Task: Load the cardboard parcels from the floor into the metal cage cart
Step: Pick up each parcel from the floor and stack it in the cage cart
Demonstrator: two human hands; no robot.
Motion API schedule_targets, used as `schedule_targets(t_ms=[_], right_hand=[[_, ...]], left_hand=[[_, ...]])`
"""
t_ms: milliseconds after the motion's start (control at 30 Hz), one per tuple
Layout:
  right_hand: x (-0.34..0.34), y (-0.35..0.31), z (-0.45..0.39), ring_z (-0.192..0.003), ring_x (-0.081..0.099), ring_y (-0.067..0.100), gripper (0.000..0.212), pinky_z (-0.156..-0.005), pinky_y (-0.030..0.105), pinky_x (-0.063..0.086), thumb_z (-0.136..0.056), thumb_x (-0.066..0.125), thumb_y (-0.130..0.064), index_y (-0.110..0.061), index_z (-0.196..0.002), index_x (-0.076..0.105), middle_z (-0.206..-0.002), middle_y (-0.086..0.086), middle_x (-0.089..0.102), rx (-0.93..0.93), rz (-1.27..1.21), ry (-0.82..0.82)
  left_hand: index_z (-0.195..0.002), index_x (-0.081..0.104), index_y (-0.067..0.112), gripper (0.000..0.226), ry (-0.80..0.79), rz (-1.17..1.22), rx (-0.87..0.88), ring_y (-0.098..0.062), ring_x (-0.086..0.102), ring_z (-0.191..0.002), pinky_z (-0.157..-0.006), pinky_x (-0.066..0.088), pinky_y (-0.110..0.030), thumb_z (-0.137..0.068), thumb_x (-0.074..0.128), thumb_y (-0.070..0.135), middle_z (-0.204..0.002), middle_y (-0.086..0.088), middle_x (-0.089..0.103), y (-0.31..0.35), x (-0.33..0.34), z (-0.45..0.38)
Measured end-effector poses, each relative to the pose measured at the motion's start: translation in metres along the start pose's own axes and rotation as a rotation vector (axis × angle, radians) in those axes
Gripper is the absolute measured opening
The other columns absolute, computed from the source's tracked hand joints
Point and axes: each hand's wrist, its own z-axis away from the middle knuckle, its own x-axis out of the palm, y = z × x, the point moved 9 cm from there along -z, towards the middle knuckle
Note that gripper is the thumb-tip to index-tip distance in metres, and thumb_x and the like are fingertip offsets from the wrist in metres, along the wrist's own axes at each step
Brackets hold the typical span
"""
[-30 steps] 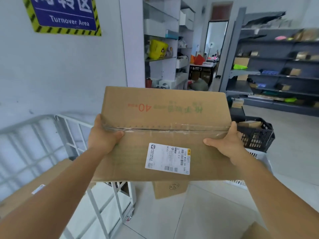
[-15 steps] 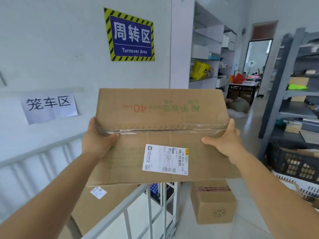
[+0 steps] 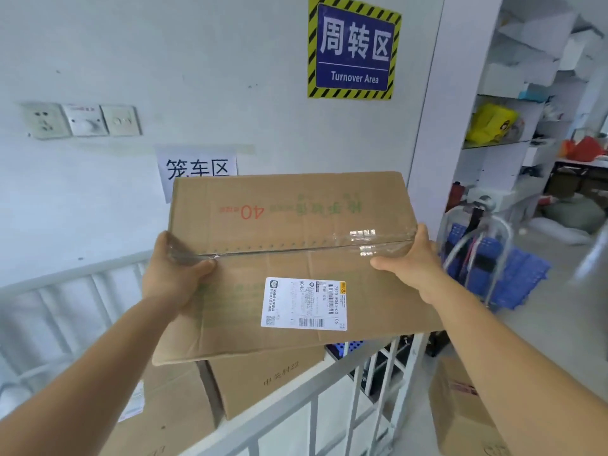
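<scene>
My left hand grips the left end of the cardboard parcel, thumb curled over the taped seam, and my right hand clasps the right end the same way. I hold the parcel flat and a little tilted in the air, its white shipping label facing me. It hangs over the metal cage cart, above the near rail and clear of it. Inside the cart two other boxes sit against the near corner. One more parcel stands on the floor just outside the cart's right side. I judge this to be the carry-in step: next I need to lower the parcel past the rail, set it level on the boxes below, and only then let my fingers go
</scene>
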Motion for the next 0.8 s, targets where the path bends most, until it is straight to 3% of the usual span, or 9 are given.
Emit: schedule_targets(t_ms=[67, 167, 333, 400, 467, 633, 800], right_hand=[[0.021, -0.005, -0.021, -0.132, 0.038, 0.032, 0.129, -0.105, 0.054, 0.04, -0.038, 0.081, -0.061, -0.034, -0.146, 0.016, -0.146, 0.003, 0.029, -0.014, 0.013, -0.037], [0.056, -0.006, -0.061, -0.137, 0.033, 0.032, 0.123, -0.108, 0.052, 0.036, -0.058, 0.086, -0.05, -0.034, -0.152, 0.008, -0.152, 0.002, 0.023, -0.034, 0.015, -0.118], [0.128, 0.016, -0.146, -0.136, 0.032, 0.032, 0.12, -0.108, 0.05, 0.037, -0.062, 0.086, -0.046, -0.031, -0.152, 0.009, -0.151, 0.005, 0.023, -0.001, 0.055, -0.285], [0.156, 0.032, -0.176, -0.138, 0.031, 0.032, 0.12, -0.109, 0.048, 0.037, -0.064, 0.086, -0.045, -0.029, -0.154, 0.007, -0.152, 0.006, 0.021, 0.02, 0.09, -0.355], [0.18, 0.05, -0.2, -0.141, 0.026, 0.032, 0.124, -0.112, 0.047, 0.034, -0.067, 0.086, -0.042, -0.029, -0.155, 0.0, -0.156, 0.006, 0.016, 0.039, 0.131, -0.424], [0.228, 0.09, -0.245, -0.142, 0.026, 0.034, 0.127, -0.111, 0.051, 0.035, -0.063, 0.087, -0.044, -0.029, -0.155, 0.001, -0.159, 0.008, 0.015, 0.081, 0.27, -0.563], [0.271, 0.147, -0.262, -0.147, 0.015, 0.034, 0.131, -0.114, 0.051, 0.029, -0.068, 0.087, -0.039, -0.027, -0.155, -0.01, -0.163, 0.004, -0.002, 0.142, 0.341, -0.693]], left_hand=[[-0.095, 0.042, 0.024, 0.051, 0.028, -0.03, -0.036, -0.032, 0.062, -0.082, -0.069, 0.055, -0.043, -0.069, 0.084, 0.029, -0.092, -0.001, 0.062, -0.014, -0.001, -0.01], [-0.096, 0.044, 0.024, 0.048, 0.066, -0.076, -0.079, -0.03, 0.06, -0.081, -0.061, 0.048, -0.034, -0.07, 0.083, 0.03, -0.093, -0.002, 0.061, -0.03, 0.006, -0.028], [-0.101, 0.045, 0.026, 0.047, 0.116, -0.21, -0.183, -0.028, 0.054, -0.089, -0.077, 0.049, -0.038, -0.073, 0.082, 0.027, -0.098, -0.001, 0.055, -0.062, 0.041, -0.054], [-0.104, 0.047, 0.025, 0.046, 0.128, -0.256, -0.234, -0.027, 0.052, -0.089, -0.076, 0.047, -0.036, -0.074, 0.082, 0.026, -0.101, -0.004, 0.054, -0.077, 0.063, -0.06], [-0.114, 0.05, 0.02, 0.051, 0.135, -0.29, -0.286, -0.027, 0.051, -0.089, -0.075, 0.045, -0.035, -0.074, 0.082, 0.024, -0.105, -0.008, 0.056, -0.093, 0.086, -0.062], [-0.14, 0.039, 0.019, 0.079, 0.109, -0.315, -0.474, -0.033, 0.054, -0.113, -0.086, 0.045, -0.035, -0.074, 0.081, 0.028, -0.128, -0.011, 0.057, -0.144, 0.132, -0.051], [-0.137, 0.039, 0.018, 0.094, 0.053, -0.274, -0.647, -0.024, 0.053, -0.09, -0.076, 0.047, -0.032, -0.054, 0.081, 0.033, -0.095, 0.002, 0.054, -0.199, 0.173, -0.034]])
